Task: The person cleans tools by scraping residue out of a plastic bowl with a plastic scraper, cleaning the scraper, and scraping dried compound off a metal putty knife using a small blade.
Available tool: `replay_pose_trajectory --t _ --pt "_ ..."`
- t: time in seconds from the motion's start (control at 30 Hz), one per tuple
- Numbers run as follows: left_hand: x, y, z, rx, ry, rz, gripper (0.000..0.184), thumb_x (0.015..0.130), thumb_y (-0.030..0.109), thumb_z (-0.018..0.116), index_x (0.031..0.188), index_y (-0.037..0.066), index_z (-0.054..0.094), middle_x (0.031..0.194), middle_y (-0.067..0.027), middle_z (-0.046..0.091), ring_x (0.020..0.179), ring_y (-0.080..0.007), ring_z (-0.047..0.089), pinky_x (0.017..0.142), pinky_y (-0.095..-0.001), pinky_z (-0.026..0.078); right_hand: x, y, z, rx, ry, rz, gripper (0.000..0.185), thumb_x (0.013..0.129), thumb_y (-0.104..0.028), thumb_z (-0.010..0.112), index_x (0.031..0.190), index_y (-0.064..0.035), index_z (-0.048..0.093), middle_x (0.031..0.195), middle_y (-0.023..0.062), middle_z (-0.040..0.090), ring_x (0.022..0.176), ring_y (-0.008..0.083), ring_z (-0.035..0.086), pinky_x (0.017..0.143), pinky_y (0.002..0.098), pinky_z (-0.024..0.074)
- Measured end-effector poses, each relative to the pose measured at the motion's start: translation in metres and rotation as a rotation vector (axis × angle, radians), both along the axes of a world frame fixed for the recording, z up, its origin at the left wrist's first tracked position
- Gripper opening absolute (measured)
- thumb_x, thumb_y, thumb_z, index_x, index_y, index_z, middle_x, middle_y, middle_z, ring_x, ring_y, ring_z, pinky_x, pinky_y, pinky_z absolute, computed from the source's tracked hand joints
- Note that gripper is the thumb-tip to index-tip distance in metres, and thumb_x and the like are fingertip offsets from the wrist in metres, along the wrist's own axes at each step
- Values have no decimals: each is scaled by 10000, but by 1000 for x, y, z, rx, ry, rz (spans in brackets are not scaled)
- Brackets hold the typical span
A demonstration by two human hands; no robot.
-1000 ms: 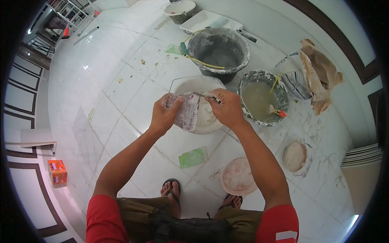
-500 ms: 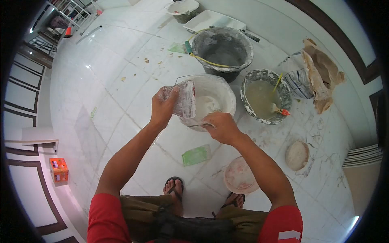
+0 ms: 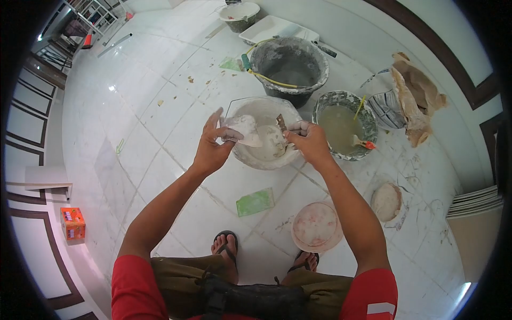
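Note:
My left hand (image 3: 213,145) grips a flat, plaster-smeared plate (image 3: 246,126), tilted over the left side of a white bucket (image 3: 246,156). White paste coats the plate's face. At the bucket's right side, my right hand (image 3: 309,143) pinches a small putty knife (image 3: 281,124) with a brown, stained end pointing up and away from me. Part of this tool is hidden by my fingers. Inside the bucket lies pale, lumpy plaster (image 3: 273,143).
Behind the bucket stands a black bucket (image 3: 290,64). To the right are a basin of cloudy water (image 3: 341,125) with a brush (image 3: 362,143), and a torn paper sack (image 3: 413,101). A pinkish lid (image 3: 317,226) and green sheet (image 3: 255,202) lie near my feet.
My left hand has tilted the plate flatter over the bucket. My right hand has moved right and slightly up, turning the putty knife so its brown end points upward.

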State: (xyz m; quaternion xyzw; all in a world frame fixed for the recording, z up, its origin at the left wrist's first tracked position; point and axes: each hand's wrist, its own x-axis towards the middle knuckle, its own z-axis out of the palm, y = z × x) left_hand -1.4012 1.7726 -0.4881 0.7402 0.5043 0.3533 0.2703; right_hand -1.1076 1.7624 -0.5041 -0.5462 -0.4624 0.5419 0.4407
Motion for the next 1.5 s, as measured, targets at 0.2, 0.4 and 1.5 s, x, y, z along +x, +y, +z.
replay_pose_trajectory --t 0.2,0.4,1.5 --pt "-7 -5 11 -374 -145 -88 222 890 -22 654 1070 38 770 1212 -111 725 1146 -176 639 1007 -317 488 5 -8 9 -1 -66 4 190 885 -93 772 1022 35 739 873 71 749 744 106 663 711 274 543" --pt "-1 -12 32 -478 -130 -34 333 961 -2 644 1290 9 697 1171 -78 731 1111 -139 626 977 -307 504 1 -7 7 245 -317 35 229 894 -124 741 1057 36 733 909 171 760 819 224 725 772 344 553" --pt "45 -23 53 -691 -792 58 336 1086 248 565 1337 24 565 1193 -90 685 1051 -186 703 877 -370 622 -28 -27 41 752 -554 82 128 822 1 719 949 -7 710 946 172 695 903 383 660 789 460 532"
